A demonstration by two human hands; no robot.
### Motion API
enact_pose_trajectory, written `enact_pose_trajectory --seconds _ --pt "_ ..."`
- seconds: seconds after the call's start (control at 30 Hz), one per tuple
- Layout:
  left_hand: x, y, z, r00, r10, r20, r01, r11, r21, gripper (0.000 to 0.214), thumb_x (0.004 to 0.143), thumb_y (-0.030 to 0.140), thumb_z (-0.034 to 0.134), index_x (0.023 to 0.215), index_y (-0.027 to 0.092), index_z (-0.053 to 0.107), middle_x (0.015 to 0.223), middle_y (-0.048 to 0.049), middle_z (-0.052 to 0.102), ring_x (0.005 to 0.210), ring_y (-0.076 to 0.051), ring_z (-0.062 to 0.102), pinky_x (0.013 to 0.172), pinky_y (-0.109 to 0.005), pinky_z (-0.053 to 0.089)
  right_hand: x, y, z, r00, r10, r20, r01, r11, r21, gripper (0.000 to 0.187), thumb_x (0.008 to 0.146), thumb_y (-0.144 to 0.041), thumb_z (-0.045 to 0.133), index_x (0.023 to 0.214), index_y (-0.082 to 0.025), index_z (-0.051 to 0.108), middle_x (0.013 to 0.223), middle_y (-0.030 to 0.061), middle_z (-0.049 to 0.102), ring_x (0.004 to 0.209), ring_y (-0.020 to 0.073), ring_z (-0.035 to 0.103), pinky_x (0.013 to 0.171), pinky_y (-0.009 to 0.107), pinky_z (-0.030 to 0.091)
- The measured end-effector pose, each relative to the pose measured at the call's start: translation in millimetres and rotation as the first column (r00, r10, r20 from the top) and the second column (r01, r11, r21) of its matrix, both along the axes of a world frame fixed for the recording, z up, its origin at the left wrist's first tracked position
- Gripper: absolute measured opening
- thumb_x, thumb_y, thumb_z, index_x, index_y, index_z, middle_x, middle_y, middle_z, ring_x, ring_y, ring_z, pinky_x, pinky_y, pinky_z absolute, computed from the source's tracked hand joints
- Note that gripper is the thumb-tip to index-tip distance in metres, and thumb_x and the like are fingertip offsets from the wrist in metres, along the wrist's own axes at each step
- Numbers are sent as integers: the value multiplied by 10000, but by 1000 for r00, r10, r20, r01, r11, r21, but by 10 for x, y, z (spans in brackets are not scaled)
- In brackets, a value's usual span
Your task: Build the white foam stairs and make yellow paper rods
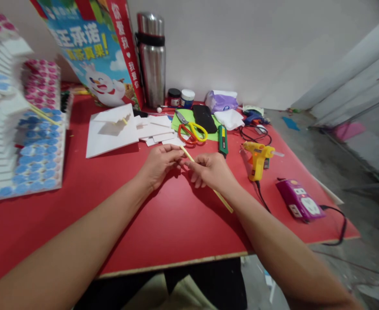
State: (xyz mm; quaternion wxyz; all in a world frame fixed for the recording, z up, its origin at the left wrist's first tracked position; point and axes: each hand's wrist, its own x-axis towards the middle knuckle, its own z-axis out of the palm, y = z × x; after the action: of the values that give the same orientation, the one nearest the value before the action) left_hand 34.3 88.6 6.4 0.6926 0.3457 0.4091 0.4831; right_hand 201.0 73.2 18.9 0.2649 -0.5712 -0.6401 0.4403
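A thin pale yellow stick (223, 202) runs slantwise between my hands, just above the red table (163, 224). At its upper end, the fingertips of my left hand (163, 165) are pinched together by the stick. My right hand (213, 170) grips it lower down with thumb and fingers, and its lower end shows beneath my right wrist. Whether the stick is hollow, I cannot tell. Beyond my hands lie red-and-yellow-handled scissors (196, 132), a green utility knife (222, 140) and cut white board pieces (159, 127).
At left stands a white stepped structure (2, 142) with pink and blue round pieces. Behind are a printed bag (92, 47) and a steel flask (153, 73). To the right lie a yellow glue gun (257, 159) and a purple power socket (299, 200) with cords.
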Motion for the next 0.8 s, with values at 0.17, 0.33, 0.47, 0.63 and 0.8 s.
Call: enact_pose_trajectory --seconds 0.17,0.33,0.47,0.63,0.8 --pt "0 3 1 1000 -7 -25 7 1000 2 190 857 248 707 735 112 654 607 -49 665 475 -94 576 453 -191 459 4 1 -31 999 27 20 -28 999 25 473 933 -469 666 580 -162 592 501 47 679 383 135 644 347 171 468" --pt "4 -8 20 999 6 -48 -6 1000 -6 154 828 220 706 727 120 647 587 -36 658 429 -101 541 406 -214 446 7 -7 -36 999 43 8 -44 999 10 492 923 -524 668 596 -163 599 523 47 692 389 128 641 355 172 472" --pt "-4 -11 19 999 -7 -43 8 1000 3 143 794 225 718 724 121 650 599 -46 667 442 -105 547 419 -219 452 6 -15 -14 999 52 5 -52 999 -1 483 940 -509 646 607 -161 611 522 47 690 390 125 639 358 168 468" --pt "-15 -2 5 999 -32 -28 33 999 27 134 751 234 733 751 118 666 612 -43 658 463 -117 544 417 -239 465 2 -16 7 999 40 -6 -40 998 -42 464 952 -487 637 624 -160 611 524 44 691 380 120 631 345 164 462" --pt "-23 4 -1 999 -38 -20 39 999 37 119 759 219 719 770 109 675 627 -48 669 475 -121 557 425 -242 478 -5 1 19 998 20 -53 -25 995 -100 447 936 -492 665 645 -156 615 532 48 695 385 136 644 334 174 466"
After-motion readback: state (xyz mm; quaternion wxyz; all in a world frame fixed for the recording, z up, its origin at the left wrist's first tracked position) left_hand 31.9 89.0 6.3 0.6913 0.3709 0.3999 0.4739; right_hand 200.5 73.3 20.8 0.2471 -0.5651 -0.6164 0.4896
